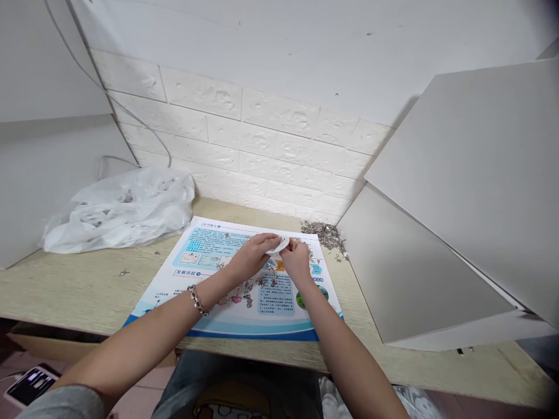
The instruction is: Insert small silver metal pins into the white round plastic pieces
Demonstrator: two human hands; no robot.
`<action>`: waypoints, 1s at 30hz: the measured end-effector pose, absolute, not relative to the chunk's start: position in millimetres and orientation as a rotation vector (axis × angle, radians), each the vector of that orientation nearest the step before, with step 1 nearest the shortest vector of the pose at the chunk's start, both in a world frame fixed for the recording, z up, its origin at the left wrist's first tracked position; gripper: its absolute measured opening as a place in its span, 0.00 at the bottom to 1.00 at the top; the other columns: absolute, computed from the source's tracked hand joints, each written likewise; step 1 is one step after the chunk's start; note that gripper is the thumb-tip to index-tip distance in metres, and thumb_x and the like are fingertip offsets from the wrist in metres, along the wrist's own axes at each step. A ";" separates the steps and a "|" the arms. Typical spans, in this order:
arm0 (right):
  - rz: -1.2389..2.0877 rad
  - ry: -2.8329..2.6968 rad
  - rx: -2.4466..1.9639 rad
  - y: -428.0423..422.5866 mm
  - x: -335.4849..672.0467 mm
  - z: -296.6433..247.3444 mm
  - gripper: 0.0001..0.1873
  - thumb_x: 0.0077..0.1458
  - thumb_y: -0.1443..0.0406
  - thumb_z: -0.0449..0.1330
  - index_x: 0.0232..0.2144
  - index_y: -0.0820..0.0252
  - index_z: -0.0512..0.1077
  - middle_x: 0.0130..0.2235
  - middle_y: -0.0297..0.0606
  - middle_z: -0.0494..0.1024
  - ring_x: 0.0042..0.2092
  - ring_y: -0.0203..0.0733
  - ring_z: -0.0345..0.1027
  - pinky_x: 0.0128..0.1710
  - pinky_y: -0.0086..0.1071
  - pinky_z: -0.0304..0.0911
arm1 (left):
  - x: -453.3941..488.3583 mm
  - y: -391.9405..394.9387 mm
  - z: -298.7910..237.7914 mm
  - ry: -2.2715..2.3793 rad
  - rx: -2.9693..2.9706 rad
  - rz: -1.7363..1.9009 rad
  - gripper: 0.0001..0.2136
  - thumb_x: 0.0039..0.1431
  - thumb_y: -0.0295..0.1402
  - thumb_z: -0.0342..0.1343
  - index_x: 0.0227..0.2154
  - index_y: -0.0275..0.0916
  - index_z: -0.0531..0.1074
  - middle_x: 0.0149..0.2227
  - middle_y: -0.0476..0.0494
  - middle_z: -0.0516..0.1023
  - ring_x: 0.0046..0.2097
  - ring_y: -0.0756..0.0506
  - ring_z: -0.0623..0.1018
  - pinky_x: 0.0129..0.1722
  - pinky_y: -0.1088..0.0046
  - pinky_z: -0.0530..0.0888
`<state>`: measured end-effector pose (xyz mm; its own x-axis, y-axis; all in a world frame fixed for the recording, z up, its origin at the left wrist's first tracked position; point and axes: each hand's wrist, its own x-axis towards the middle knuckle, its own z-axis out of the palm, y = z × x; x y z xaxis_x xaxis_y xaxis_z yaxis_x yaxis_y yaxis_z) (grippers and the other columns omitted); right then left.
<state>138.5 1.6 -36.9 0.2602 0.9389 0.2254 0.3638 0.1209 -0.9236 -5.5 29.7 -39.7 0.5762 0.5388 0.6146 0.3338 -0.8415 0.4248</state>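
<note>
My left hand [253, 256] and my right hand [297, 261] meet over a blue and white printed poster [205, 244] lying on the wooden desk [87, 285]. Both hands pinch a small white flat piece [279, 244] between their fingertips. A beaded bracelet [197, 299] circles my left wrist. Several small metal parts [251, 288] lie scattered on the poster just below my hands.
A heap of small metal parts [325, 234] sits at the back right, against the white brick wall. A crumpled white plastic bag [122, 209] lies at the back left. Slanted white boards [437, 262] stand on the right. A phone [30, 384] rests below the desk, lower left.
</note>
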 end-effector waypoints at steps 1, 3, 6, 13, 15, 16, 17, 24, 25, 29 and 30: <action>0.664 -1.299 -1.440 1.5 138.0 -37.8 0.15 0.43 0.59 0.54 0.16 0.61 0.53 0.18 0.28 0.52 0.23 0.29 0.43 0.21 0.25 0.44 | -5.5 29.0 -40.4 0.728 2.571 1.127 0.19 0.57 0.23 0.42 0.50 0.41 0.63 0.49 0.38 0.67 0.50 0.43 0.66 0.48 0.61 0.66; 0.684 -1.293 -1.428 1.2 136.9 -39.7 0.14 0.43 0.59 0.54 0.17 0.62 0.55 0.19 0.29 0.54 0.23 0.29 0.44 0.22 0.25 0.45 | -5.2 27.6 -42.4 0.756 2.594 1.143 0.19 0.57 0.23 0.42 0.51 0.41 0.62 0.49 0.38 0.67 0.51 0.43 0.66 0.49 0.61 0.66; 0.730 -1.257 -1.426 -0.2 134.8 -40.5 0.14 0.44 0.59 0.54 0.18 0.62 0.56 0.19 0.29 0.54 0.23 0.29 0.44 0.22 0.26 0.45 | -4.1 26.1 -46.2 0.805 2.587 1.201 0.19 0.57 0.24 0.44 0.51 0.40 0.62 0.48 0.38 0.67 0.50 0.43 0.66 0.48 0.62 0.66; 0.719 -1.272 -1.446 0.7 135.8 -38.0 0.16 0.44 0.58 0.54 0.17 0.61 0.53 0.18 0.28 0.52 0.22 0.29 0.44 0.21 0.25 0.44 | -0.2 28.0 -51.4 0.816 2.645 1.353 0.18 0.56 0.22 0.45 0.49 0.38 0.63 0.44 0.38 0.70 0.46 0.43 0.69 0.42 0.63 0.71; 0.701 -1.294 -1.454 3.5 137.2 -38.6 0.16 0.43 0.59 0.55 0.17 0.61 0.53 0.18 0.28 0.52 0.22 0.29 0.44 0.21 0.25 0.44 | 0.5 28.3 -50.4 0.814 2.645 1.405 0.18 0.54 0.20 0.45 0.48 0.37 0.64 0.43 0.38 0.71 0.45 0.44 0.70 0.41 0.63 0.72; 0.692 -1.306 -1.455 5.0 137.7 -39.1 0.16 0.43 0.58 0.55 0.17 0.61 0.53 0.18 0.28 0.52 0.23 0.29 0.44 0.21 0.25 0.45 | 0.7 28.3 -49.9 0.818 2.638 1.416 0.18 0.54 0.20 0.46 0.47 0.36 0.65 0.42 0.38 0.71 0.44 0.44 0.70 0.41 0.64 0.72; 0.688 -1.319 -1.457 6.3 138.1 -39.5 0.16 0.43 0.58 0.55 0.17 0.61 0.54 0.19 0.28 0.53 0.23 0.29 0.44 0.22 0.25 0.45 | 0.9 28.2 -49.4 0.826 2.631 1.418 0.18 0.54 0.20 0.46 0.47 0.36 0.65 0.42 0.38 0.72 0.44 0.44 0.70 0.41 0.64 0.72; 0.656 -1.348 -1.489 5.5 136.7 -38.0 0.15 0.44 0.57 0.55 0.18 0.62 0.56 0.19 0.28 0.56 0.24 0.30 0.46 0.24 0.26 0.47 | 1.0 29.9 -51.8 0.864 2.610 1.336 0.19 0.52 0.19 0.46 0.47 0.37 0.66 0.44 0.38 0.71 0.45 0.44 0.70 0.43 0.62 0.71; 0.657 -1.344 -1.497 4.2 136.3 -37.2 0.15 0.44 0.58 0.54 0.18 0.61 0.56 0.19 0.28 0.56 0.23 0.30 0.46 0.24 0.26 0.47 | 0.4 30.7 -50.7 0.865 2.596 1.332 0.19 0.52 0.19 0.46 0.47 0.37 0.67 0.44 0.39 0.71 0.46 0.44 0.69 0.44 0.62 0.70; 0.673 -1.366 -1.497 0.1 136.5 -33.2 0.11 0.44 0.61 0.53 0.19 0.61 0.57 0.19 0.29 0.55 0.24 0.30 0.48 0.24 0.25 0.48 | -4.4 34.2 -36.2 1.031 2.317 1.315 0.13 0.53 0.25 0.49 0.41 0.38 0.71 0.43 0.41 0.72 0.44 0.44 0.71 0.44 0.63 0.69; 0.687 -1.381 -1.487 -0.1 137.3 -32.3 0.10 0.44 0.61 0.53 0.19 0.61 0.58 0.20 0.29 0.56 0.24 0.31 0.49 0.24 0.25 0.49 | -5.8 35.0 -31.3 1.105 2.161 1.271 0.10 0.53 0.28 0.50 0.39 0.38 0.72 0.41 0.41 0.73 0.41 0.44 0.72 0.41 0.65 0.70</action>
<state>137.3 -0.1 -32.3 0.2009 0.9592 0.1988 0.4198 0.0990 -0.9022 -5.8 35.0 -31.3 0.2743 0.7922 0.5451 0.4299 -0.6081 0.6674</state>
